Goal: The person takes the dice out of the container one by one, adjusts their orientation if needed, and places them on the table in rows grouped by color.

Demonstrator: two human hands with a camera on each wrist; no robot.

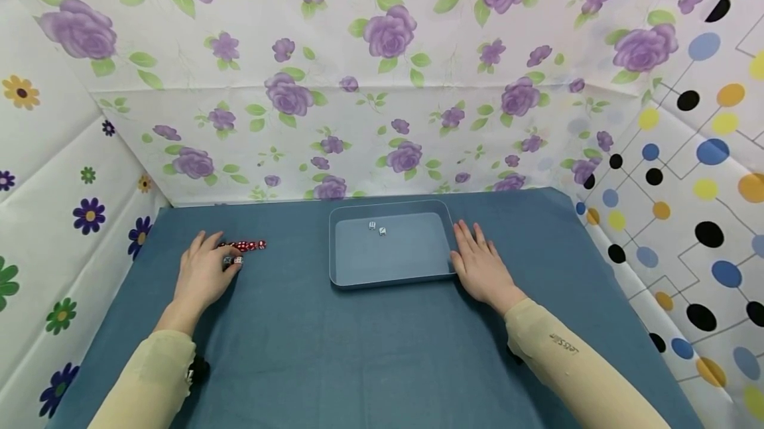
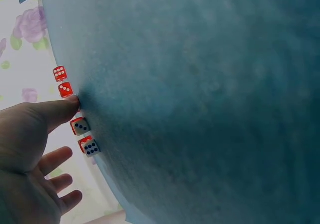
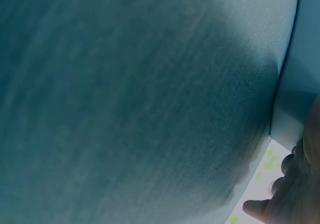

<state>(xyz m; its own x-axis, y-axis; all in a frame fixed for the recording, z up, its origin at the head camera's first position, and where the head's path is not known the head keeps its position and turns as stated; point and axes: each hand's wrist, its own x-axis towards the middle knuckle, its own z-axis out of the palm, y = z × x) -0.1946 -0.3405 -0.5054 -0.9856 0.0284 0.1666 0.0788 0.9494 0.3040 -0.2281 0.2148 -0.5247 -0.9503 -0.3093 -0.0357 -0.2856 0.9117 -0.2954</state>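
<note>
In the head view my left hand [image 1: 203, 273] is at the left of the table, its thumb and forefinger tips pinching a white die [image 1: 238, 260]. The thumb [image 2: 64, 109] covers that die in the left wrist view. Two more white dice with dark pips, one nearer [image 2: 80, 127] and one farther along [image 2: 90, 148], stand against a row of red dice [image 1: 251, 245]. My right hand [image 1: 480, 266], fingers straight, rests against the right side of a blue-grey tray [image 1: 390, 281]. Inside the tray lie two white dice, one left [image 1: 373, 225], one right [image 1: 382, 231].
A blue cloth [image 1: 370, 356] covers the table. Behind it hangs a white sheet with purple flowers [image 1: 286, 94]. Patterned sheets close off both sides, one with daisies [image 1: 89, 215] and one with coloured dots [image 1: 709, 235].
</note>
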